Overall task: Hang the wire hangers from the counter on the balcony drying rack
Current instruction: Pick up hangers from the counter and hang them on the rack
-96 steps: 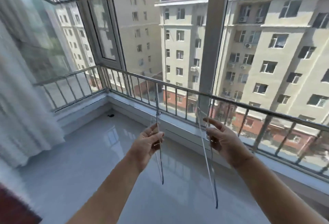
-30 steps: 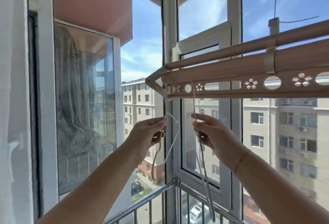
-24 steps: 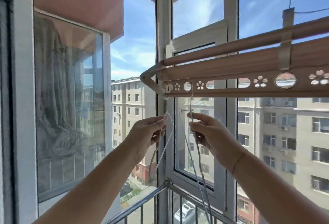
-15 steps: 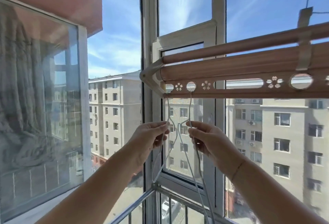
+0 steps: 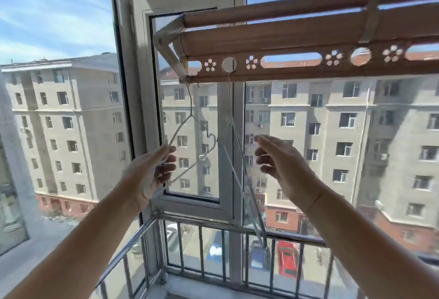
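Note:
Two thin wire hangers hang from the brown drying rack (image 5: 297,35) overhead. The left hanger (image 5: 190,123) is hooked at the rack's left end. My left hand (image 5: 149,172) holds its lower left corner lightly between the fingertips. The right hanger (image 5: 237,156) is hooked through a round hole (image 5: 229,64) in the rack's perforated bar and hangs edge-on, reaching down to the railing. My right hand (image 5: 282,163) is just right of it, fingers spread, not touching the wire.
A white window frame (image 5: 142,85) stands right behind the hangers. A metal railing (image 5: 213,225) runs below at the balcony corner. The rack's bar carries more round and slotted holes to the right. Apartment blocks and parked cars lie outside.
Both hangers went from my hands onto the rack. My right hand has let go of its hanger and opened. My view swung left and closer to the rack's end.

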The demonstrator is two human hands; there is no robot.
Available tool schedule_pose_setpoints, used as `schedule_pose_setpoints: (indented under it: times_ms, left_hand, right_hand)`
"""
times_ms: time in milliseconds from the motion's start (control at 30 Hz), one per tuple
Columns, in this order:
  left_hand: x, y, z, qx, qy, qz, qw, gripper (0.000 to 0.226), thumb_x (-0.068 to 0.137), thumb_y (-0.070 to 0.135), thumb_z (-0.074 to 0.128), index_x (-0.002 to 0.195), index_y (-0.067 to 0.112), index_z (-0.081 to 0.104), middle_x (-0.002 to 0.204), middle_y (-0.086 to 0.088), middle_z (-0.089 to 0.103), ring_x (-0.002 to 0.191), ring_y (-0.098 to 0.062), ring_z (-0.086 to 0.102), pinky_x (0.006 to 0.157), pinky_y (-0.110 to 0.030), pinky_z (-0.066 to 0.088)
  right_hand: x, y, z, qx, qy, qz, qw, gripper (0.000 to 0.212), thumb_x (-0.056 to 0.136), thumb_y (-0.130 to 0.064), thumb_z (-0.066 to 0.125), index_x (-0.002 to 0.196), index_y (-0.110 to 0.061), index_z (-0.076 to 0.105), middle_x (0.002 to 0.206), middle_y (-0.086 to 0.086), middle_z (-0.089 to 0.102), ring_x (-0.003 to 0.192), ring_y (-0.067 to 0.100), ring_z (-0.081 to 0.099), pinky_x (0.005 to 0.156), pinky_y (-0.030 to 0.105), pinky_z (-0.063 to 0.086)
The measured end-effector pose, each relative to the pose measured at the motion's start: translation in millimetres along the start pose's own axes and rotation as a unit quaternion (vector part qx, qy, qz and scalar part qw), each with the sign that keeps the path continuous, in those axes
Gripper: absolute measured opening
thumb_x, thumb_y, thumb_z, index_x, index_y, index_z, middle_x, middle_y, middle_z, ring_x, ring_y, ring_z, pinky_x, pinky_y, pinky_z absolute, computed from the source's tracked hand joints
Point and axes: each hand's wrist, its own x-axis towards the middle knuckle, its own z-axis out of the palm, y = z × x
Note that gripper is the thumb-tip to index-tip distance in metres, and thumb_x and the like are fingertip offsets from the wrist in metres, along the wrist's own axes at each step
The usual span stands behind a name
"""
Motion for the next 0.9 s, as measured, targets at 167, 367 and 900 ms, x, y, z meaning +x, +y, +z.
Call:
schedule_pose_setpoints:
  times_ms: [167,367,900]
  left_hand:
    - [3.1,-94.0,6.0,-0.012,0.002,-0.125,0.992,0.039,0.073,0.033,0.065,0.101,0.007,0.060,0.078,-0.002,0.055,0.065,-0.015,0.051,0.059,-0.027,0.039]
    - [-38.8,-195.1,119.6,0.066,-0.161,-0.163,0.971,0.032,0.089,0.023,0.061,0.118,0.013,0.057,0.098,-0.003,0.062,0.085,-0.016,0.057,0.070,-0.028,0.043]
    - [-272.6,-273.3,517.3,0.091,-0.561,-0.068,0.820,0.049,0.079,0.022,0.074,0.122,0.027,0.052,0.121,0.001,0.061,0.114,-0.015,0.057,0.096,-0.027,0.047]
  right_hand:
    - [-43.1,41.7,-73.4,-0.111,0.108,0.014,0.988,0.034,0.087,-0.021,0.061,0.120,-0.017,0.056,0.094,0.003,0.060,0.085,0.015,0.055,0.068,0.022,0.044]
    - [-121.5,74.0,-164.4,-0.176,0.182,0.054,0.966,0.056,0.076,-0.020,0.075,0.125,-0.017,0.049,0.110,0.008,0.056,0.099,0.018,0.056,0.079,0.017,0.049]
    - [-399.2,32.9,-470.8,-0.264,0.465,0.130,0.835,0.059,0.084,-0.024,0.067,0.136,-0.020,0.040,0.125,0.002,0.046,0.122,0.019,0.046,0.096,0.029,0.039]
